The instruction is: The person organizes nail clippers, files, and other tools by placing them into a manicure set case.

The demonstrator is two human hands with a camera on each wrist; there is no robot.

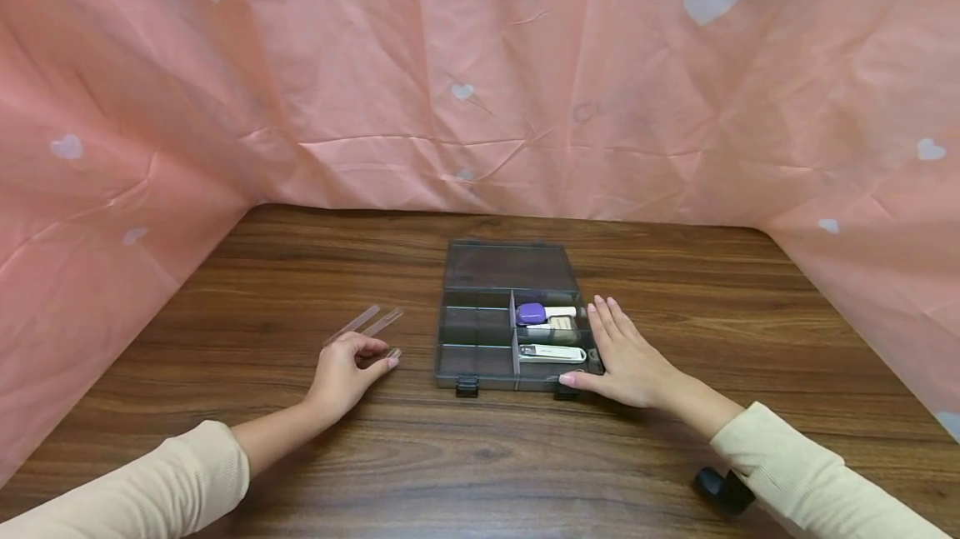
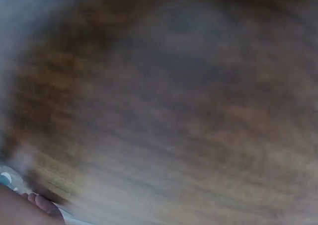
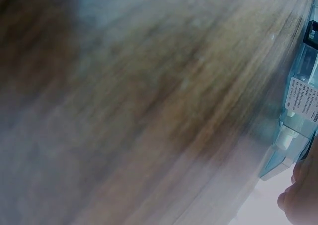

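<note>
A dark see-through compartment box [image 1: 477, 383] lies with its lid laid back on the table. In its right-hand compartments are a purple-and-white bottle [image 1: 532, 314], a pale labelled item [image 1: 561, 323] and a nail clipper [image 1: 551, 354]. My right hand [image 1: 633, 364] rests with straight, spread fingers along the box's right side, thumb at the front corner. To the left of the box, my left hand [image 1: 347, 376] pinches a short clear plastic strip [image 1: 394, 353] between thumb and index finger. Two longer clear strips, a left strip [image 1: 363, 318] and a right strip [image 1: 386, 321], lie just beyond that hand.
Pink curtain [image 1: 495, 106] with white hearts encloses the back and sides of the brown wooden table [image 1: 465, 456]. A black object [image 1: 723, 489] sits by the right sleeve. In the right wrist view, a printed label [image 3: 303, 100] shows on the box; the left wrist view is mostly blurred.
</note>
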